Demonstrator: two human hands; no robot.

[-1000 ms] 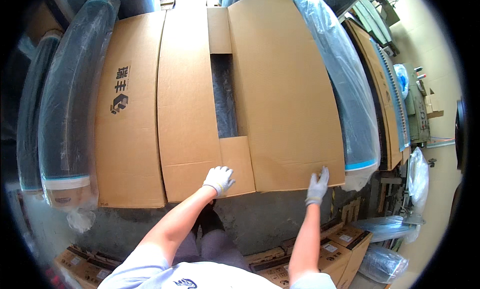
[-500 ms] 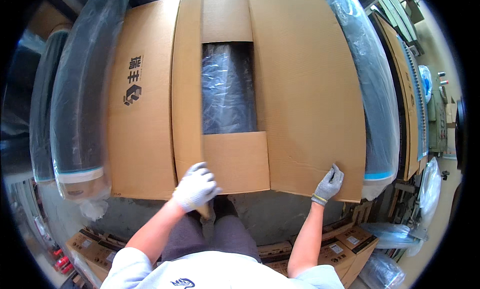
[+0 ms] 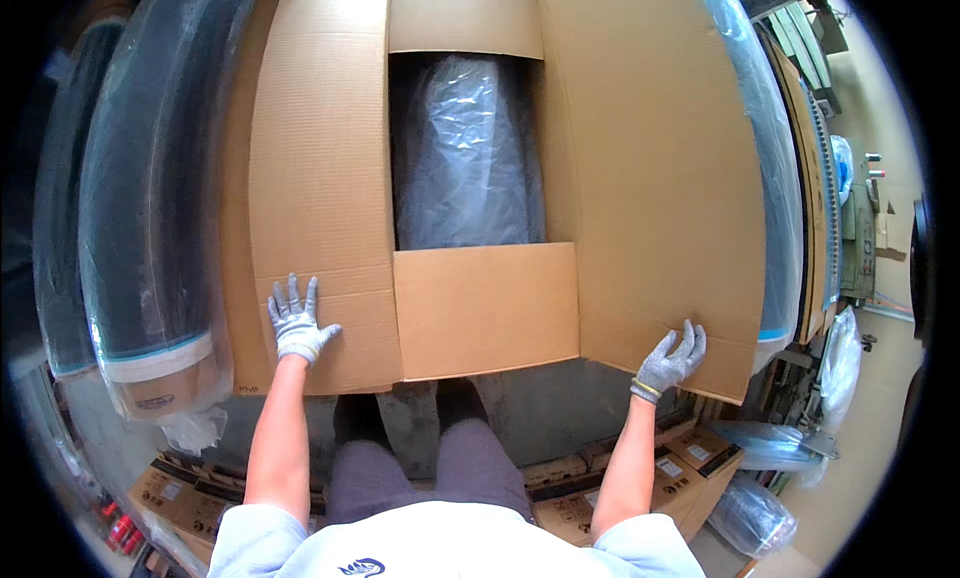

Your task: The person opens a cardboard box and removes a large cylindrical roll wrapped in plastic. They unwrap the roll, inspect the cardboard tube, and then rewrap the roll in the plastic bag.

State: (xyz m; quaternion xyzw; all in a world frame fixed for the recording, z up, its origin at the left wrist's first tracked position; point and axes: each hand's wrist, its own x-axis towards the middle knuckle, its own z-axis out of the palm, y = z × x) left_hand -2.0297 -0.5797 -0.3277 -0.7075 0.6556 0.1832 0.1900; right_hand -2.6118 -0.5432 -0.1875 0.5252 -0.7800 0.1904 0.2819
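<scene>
A big cardboard box lies before me with its long left flap [image 3: 320,158] and long right flap [image 3: 660,178] folded outward. My left hand [image 3: 298,323], in a light knitted glove, rests on the left flap near its front end, fingers spread. On the front part of the right flap lies my right hand [image 3: 668,362], gloved too, its fingers apart and holding nothing. The near end flap [image 3: 487,308] and the far end flap [image 3: 465,16] partly cover the opening. Between them shows a dark bundle wrapped in clear plastic [image 3: 465,158]; its ends are hidden.
Plastic-wrapped dark rolls [image 3: 160,198] stretch along the box's left side. Another wrapped roll [image 3: 765,168] lies partly under the right flap. Closed cartons [image 3: 690,468] sit low behind me at right, beside a plastic-wrapped bundle [image 3: 752,518].
The left flap has swung from standing up to lying outward on the left. My left hand has moved left and opened on it. My right hand stays on the right flap.
</scene>
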